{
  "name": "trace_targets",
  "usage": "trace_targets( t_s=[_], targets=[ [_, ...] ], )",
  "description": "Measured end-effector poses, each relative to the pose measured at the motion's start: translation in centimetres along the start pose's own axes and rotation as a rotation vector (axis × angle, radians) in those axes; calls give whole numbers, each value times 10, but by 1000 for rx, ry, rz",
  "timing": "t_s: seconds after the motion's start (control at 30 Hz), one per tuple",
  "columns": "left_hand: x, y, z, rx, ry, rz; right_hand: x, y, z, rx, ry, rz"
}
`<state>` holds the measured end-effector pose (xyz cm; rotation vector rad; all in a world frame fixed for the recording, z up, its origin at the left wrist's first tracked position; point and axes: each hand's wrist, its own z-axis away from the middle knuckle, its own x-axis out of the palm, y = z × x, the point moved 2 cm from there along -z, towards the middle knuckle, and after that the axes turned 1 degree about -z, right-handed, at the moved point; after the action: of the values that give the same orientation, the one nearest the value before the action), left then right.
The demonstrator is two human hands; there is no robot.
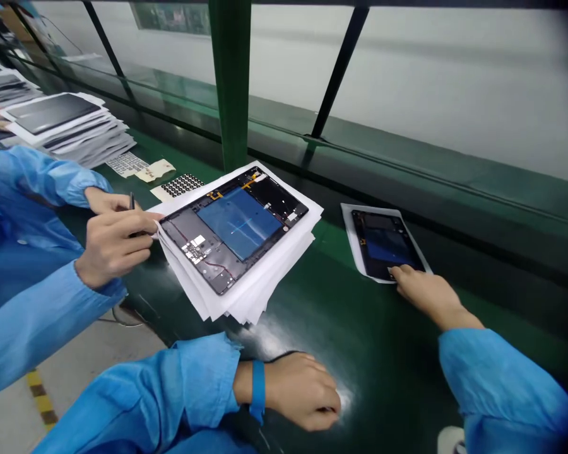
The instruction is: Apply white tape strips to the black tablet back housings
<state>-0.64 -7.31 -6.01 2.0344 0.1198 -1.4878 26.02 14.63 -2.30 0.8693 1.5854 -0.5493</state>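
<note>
My right hand (426,290) reaches out to the right and pinches the near edge of an opened tablet (383,236). That tablet lies on a white sheet (360,263), its blue battery area and dark housing showing. Close to me, my left hand (300,391) rests on the green bench with its fingers curled in; whatever they may hold is hidden. A blue strap (258,388) goes round the left wrist. Ahead of my left hand, a second opened tablet (241,224) with a blue battery, circuit board and wires lies on a stack of white sheets (265,287).
At left, a co-worker's hands (118,243) meet the stack's corner, one with a dark thin tool. Sticker sheets (182,185) and piles of sheets with dark panels (85,132) lie beyond. A green post (231,88) rises from the bench's back.
</note>
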Motion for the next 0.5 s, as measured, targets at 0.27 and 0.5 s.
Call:
trace_targets(
  t_s=[0.27, 0.5],
  targets=[
    [-17, -1, 7, -34, 312, 9, -61, -66, 19, -64, 134, 83],
    [-55, 29, 13, 160, 350, -328, -101, -224, 142, -46, 219, 145]
  ],
)
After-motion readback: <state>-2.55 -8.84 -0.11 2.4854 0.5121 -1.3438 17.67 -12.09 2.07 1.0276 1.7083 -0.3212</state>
